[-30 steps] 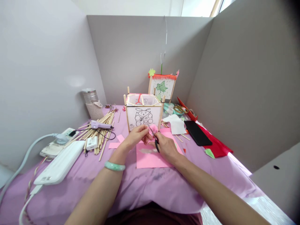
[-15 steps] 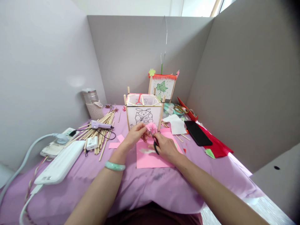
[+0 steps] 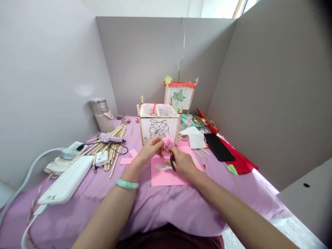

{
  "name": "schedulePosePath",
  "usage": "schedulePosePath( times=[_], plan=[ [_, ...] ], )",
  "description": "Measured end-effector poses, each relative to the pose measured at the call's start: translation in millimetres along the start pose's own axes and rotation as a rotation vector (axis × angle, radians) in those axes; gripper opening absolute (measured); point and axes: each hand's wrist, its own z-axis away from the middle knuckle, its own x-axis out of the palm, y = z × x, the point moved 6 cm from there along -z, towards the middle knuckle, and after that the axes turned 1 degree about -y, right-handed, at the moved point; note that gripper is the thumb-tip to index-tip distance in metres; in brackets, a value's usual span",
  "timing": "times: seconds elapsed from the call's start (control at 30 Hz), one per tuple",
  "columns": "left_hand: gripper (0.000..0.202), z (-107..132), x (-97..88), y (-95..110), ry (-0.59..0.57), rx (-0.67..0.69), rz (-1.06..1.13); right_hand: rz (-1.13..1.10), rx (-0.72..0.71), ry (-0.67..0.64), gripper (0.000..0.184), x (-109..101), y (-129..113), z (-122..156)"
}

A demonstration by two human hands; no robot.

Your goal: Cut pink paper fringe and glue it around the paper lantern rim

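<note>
My left hand (image 3: 148,150) pinches a small pink folded paper piece (image 3: 168,141) and holds it up just in front of a square paper lantern (image 3: 158,125) with a drawn animal on its face. My right hand (image 3: 183,162) grips black-handled scissors (image 3: 171,159), whose blades point up into the pink piece. Both hands hover over a pink paper sheet (image 3: 166,175) lying on the purple cloth (image 3: 160,204). A green bangle (image 3: 127,183) sits on my left wrist.
A second lantern (image 3: 180,94) with a green leaf stands behind. Bamboo sticks (image 3: 111,143), a purple glue gun (image 3: 110,138), a white power strip (image 3: 66,184) and a jar (image 3: 100,110) lie left. A black phone (image 3: 218,147), red paper (image 3: 240,160) and white paper (image 3: 195,136) lie right. Grey partitions enclose the desk.
My left hand has lifted and turned the pink piece slightly towards the lantern. The scissors stay at it, shifted only a little.
</note>
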Motion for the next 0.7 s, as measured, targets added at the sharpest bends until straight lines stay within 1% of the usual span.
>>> schedulePosePath(
  times=[0.2, 0.47, 0.7],
  plan=[
    [0.025, 0.5, -0.5, 0.5, -0.009, 0.006, 0.01, -0.006, 0.004, 0.002, 0.037, -2.5, -1.4, 0.1],
    [0.024, -0.1, -0.4, -0.7, -0.009, 0.007, 0.005, 0.007, 0.006, 0.002, 0.037, -0.3, -0.8, -0.1],
    [0.027, 0.0, -1.0, -0.6, -0.013, -0.004, 0.019, 0.018, 0.013, 0.016, 0.031, 0.7, 0.5, -1.2]
  ],
)
